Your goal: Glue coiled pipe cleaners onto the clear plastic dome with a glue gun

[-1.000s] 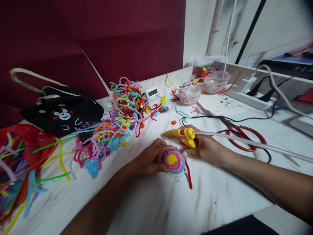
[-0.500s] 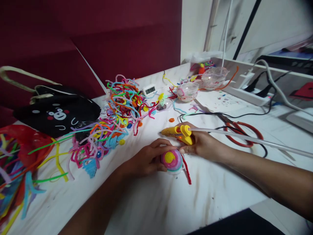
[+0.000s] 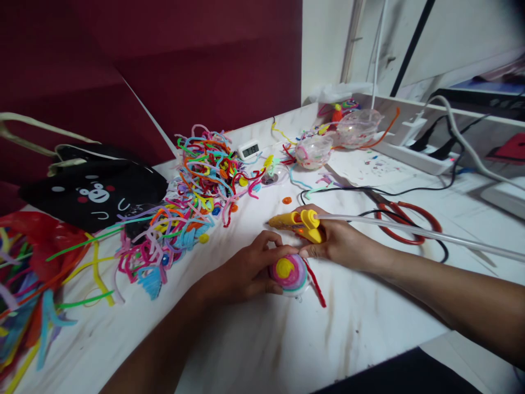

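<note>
Near the middle of the table, my left hand grips a round piece coiled in yellow, pink, purple and teal. A red fuzzy strip sticks out from its right side toward me. My right hand is wrapped round a yellow glue gun just above the round piece, its nozzle pointing left. A long clear glue stick runs out of the gun's back to the right. The right thumb is at the round piece's upper edge; whether it touches is unclear.
Coloured fuzzy sticks lie heaped at left, beside a black bag. A white timer and clear bowls stand behind. Red-handled scissors, black cable and a power strip are at right.
The round piece has turned slightly in my left hand, and the red strip's free end has swung a little to the right. The glue gun stays in my right hand.
</note>
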`<state>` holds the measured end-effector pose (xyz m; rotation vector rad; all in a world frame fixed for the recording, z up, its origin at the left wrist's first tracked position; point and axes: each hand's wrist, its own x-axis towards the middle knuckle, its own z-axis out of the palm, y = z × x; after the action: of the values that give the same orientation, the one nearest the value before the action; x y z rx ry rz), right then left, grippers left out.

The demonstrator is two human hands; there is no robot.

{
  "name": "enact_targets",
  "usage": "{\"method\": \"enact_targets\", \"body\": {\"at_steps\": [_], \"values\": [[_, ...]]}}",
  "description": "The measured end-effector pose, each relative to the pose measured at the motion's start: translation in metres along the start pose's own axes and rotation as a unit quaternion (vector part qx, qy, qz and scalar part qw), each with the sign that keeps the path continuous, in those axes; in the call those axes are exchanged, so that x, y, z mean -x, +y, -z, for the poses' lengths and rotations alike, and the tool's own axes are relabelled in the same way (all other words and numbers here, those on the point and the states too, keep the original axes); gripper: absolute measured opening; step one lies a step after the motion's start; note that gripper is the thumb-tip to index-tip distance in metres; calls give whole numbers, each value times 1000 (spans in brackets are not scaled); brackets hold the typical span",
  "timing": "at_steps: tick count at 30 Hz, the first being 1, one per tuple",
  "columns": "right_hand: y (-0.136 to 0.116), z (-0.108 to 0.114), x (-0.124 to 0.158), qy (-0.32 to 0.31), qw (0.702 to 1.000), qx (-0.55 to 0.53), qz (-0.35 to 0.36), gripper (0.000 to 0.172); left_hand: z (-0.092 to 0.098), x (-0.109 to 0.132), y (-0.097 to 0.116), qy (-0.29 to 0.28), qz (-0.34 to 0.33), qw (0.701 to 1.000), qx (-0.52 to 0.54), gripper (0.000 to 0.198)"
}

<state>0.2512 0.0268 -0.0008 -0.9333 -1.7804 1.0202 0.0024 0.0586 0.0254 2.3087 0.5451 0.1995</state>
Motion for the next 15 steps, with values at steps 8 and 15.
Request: {"method": "enact_targets", "body": {"at_steps": [8,15], "values": [[-7,2,0,15,1000,-1,-28,50,2,2,8,-13,-1,999,-38,60],[-25,19,-4,62,992,4,-110,25,6,1,17,14,29,997,-76,56]]}}
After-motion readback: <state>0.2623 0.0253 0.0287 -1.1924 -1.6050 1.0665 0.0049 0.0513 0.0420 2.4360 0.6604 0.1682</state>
